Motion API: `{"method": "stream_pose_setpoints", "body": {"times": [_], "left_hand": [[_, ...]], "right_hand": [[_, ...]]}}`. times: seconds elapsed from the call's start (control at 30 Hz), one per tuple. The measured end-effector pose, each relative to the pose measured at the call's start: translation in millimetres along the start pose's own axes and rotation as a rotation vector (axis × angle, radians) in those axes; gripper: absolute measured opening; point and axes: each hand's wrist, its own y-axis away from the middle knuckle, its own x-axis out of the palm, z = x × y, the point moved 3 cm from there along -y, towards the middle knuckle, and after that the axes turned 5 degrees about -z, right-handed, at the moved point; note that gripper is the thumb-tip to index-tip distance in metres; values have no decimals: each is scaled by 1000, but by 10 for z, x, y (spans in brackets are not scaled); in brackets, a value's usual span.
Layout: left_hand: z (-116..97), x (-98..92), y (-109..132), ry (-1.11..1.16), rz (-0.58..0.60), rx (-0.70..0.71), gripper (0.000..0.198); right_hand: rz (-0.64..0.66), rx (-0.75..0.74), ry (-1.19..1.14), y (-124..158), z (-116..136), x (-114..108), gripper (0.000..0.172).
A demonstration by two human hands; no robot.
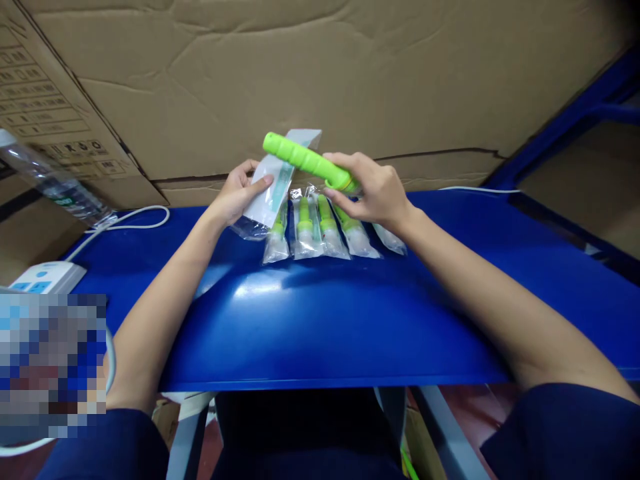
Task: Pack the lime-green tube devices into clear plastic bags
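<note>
My right hand (377,190) is closed around the head end of a lime-green flashlight (300,157). Its ribbed handle points up and to the left, while my fingers cover most of the head. With thumb and fingers, my left hand (243,190) pinches a clear plastic bag (253,229) that has a white and pale-green printed card (270,197). The flashlight's handle passes in front of the upper part of the card. Below my hands, several bagged flashlights (305,230) with green handles and whitish heads lie side by side.
The blue table (310,327) runs up to a cardboard wall (310,73). At the left are a clear plastic bottle (65,190), a white power strip (53,277) and a looped white cable (145,212). Blue metal framing (565,143) stands at the right.
</note>
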Motion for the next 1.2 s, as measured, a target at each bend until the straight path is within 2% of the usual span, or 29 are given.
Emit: {"method": "stream_pose_setpoints", "body": {"times": [0.03, 0.17, 0.27, 0.33, 0.47, 0.57, 0.7, 0.77, 0.83, 0.97, 1.1, 1.2], "left_hand": [[-24, 29, 12, 7, 48, 11, 46], [-235, 131, 109, -46, 373, 9, 50], [-365, 118, 149, -20, 478, 52, 50], [-356, 70, 119, 66, 409, 57, 53], [-140, -40, -19, 177, 68, 46, 51], [101, -55, -123, 201, -148, -43, 43], [327, -18, -209, 262, -297, -57, 46], [382, -9, -221, 328, -330, -54, 45], [389, 5, -215, 355, -297, -63, 46], [279, 41, -135, 397, -250, -114, 52], [149, 111, -17, 501, -280, -206, 40], [133, 156, 39, 491, -310, -241, 35]], "right_hand": [[22, -36, -2, -2, 36, 8, 65], [93, -113, 19, 2, 156, 2, 68], [120, -136, 23, 9, 209, -28, 67], [131, -151, 27, 10, 221, -38, 67], [132, -159, 55, 5, 178, -5, 66], [133, -142, 84, 9, 95, 70, 63], [147, -87, 152, 36, -58, 189, 61], [151, -63, 171, 58, -135, 231, 60], [150, -39, 178, 79, -206, 256, 59], [130, 6, 198, 108, -317, 267, 57], [96, 9, 210, 115, -372, 259, 56], [83, -8, 204, 113, -381, 252, 56]]}}
